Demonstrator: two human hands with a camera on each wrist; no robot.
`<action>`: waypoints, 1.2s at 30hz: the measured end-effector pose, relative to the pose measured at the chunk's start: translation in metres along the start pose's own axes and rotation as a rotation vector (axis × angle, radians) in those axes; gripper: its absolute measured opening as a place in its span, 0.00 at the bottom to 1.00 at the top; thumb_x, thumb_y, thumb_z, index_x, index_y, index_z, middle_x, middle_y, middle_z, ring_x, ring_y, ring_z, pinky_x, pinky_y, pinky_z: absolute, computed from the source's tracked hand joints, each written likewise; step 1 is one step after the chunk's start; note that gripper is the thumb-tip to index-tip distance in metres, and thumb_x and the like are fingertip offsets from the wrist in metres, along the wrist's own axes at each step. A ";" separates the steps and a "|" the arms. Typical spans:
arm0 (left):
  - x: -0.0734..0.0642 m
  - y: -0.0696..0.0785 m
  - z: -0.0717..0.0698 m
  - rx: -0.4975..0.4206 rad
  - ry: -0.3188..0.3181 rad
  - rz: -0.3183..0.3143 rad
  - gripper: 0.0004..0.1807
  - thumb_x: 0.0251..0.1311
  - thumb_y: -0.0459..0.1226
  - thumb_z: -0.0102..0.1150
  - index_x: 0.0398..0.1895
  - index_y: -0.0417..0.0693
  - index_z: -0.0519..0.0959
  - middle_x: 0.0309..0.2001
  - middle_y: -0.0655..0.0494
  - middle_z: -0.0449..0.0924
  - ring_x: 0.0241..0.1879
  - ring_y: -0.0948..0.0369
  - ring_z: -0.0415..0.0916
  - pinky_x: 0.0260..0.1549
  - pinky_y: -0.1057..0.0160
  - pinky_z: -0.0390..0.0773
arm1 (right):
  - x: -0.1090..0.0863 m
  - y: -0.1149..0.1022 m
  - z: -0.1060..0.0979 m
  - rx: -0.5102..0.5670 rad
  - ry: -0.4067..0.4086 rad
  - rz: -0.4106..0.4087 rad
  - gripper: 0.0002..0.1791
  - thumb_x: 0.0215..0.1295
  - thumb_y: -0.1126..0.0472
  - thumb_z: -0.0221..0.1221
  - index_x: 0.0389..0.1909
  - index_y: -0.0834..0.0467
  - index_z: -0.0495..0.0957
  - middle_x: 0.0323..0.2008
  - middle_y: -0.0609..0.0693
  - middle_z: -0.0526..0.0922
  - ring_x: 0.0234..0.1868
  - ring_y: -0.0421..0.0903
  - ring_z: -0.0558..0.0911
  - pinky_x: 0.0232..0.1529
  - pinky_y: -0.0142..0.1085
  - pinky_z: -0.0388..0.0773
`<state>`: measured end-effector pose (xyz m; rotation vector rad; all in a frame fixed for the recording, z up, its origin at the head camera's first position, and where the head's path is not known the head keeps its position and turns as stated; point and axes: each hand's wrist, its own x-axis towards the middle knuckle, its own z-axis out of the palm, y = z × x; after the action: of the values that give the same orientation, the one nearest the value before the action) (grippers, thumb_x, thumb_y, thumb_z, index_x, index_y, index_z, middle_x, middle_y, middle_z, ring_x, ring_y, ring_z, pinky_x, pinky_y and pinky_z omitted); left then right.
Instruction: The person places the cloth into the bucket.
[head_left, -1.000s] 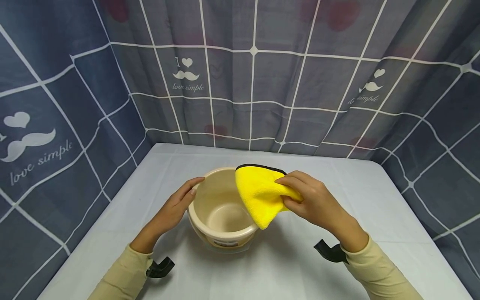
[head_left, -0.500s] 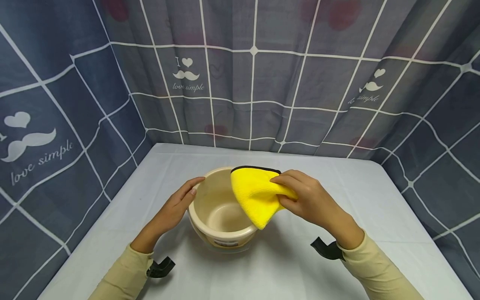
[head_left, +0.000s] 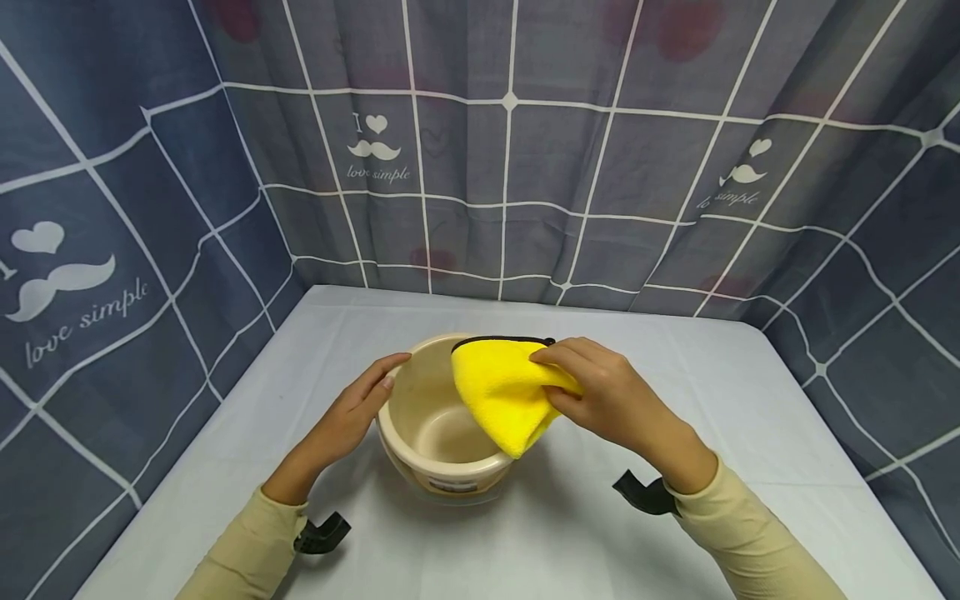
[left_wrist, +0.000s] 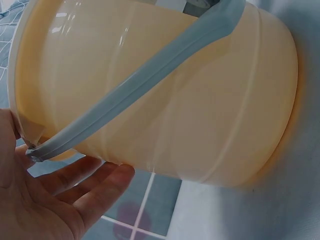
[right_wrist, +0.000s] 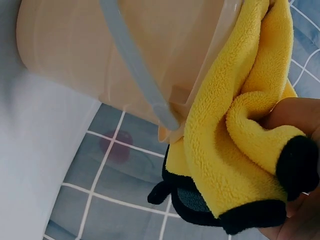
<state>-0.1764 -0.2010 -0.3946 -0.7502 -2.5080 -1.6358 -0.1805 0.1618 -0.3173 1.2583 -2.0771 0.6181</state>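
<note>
A beige plastic bucket point(head_left: 420, 421) with a thick rim stands upright on the table. My left hand point(head_left: 348, 417) holds it at the left of the rim; in the left wrist view the fingers point(left_wrist: 100, 190) lie along the outer wall. On the opposite side, my right hand point(head_left: 611, 396) pinches a yellow cloth point(head_left: 498, 392) with black edging. The cloth hangs over the right part of the rim and covers part of the opening. The right wrist view shows the fluffy cloth point(right_wrist: 225, 135) bunched, with a dark grey patch of it at the bottom.
A grey handle point(left_wrist: 130, 95) hangs down the bucket's side. The white-covered table point(head_left: 675, 367) extends around the bucket. Dark curtains point(head_left: 465, 150) with a white grid stand behind the table and at both sides. Black straps point(head_left: 322, 533) stick out at the wrists.
My right hand has moved a little to the left with the cloth, which now covers more of the bucket's opening. The left hand and the bucket have stayed in place.
</note>
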 end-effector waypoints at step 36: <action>0.000 0.001 0.000 0.025 0.004 -0.013 0.23 0.82 0.39 0.38 0.75 0.46 0.65 0.74 0.45 0.64 0.70 0.48 0.62 0.61 0.76 0.60 | 0.024 -0.015 0.022 -0.097 -0.088 0.035 0.18 0.50 0.73 0.72 0.43 0.61 0.85 0.43 0.52 0.84 0.45 0.50 0.83 0.47 0.41 0.82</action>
<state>-0.1757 -0.2002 -0.3936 -0.7289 -2.5309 -1.6048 -0.1809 0.1264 -0.3142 1.2159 -2.1778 0.4793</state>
